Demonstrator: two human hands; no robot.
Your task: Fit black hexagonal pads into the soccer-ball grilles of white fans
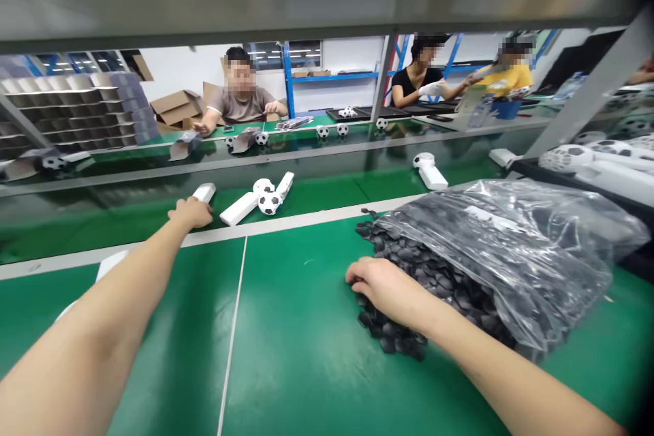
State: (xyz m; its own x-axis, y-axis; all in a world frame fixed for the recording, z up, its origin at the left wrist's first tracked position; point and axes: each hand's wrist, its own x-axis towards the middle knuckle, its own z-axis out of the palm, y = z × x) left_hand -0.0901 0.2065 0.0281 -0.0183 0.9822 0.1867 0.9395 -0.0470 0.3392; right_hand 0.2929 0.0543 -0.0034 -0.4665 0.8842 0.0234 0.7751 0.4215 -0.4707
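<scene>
My left hand (191,214) reaches over the near edge of the green conveyor, its fingers wrapped on a white handle-shaped part (205,192). To its right on the belt lie white parts with soccer-ball heads (270,202). My right hand (372,279) is at the left side of a pile of small black pieces (434,272), fingers curled; whether a piece is between them is hidden. The pile spills from a clear plastic bag (552,252) on the green table (286,327).
Another ball-headed white part (430,172) lies farther right on the belt. A black tray (633,194) of white parts stands at the right. Across the line, people sit at a further bench, and stacked cardboard dividers (66,112) stand at the back left.
</scene>
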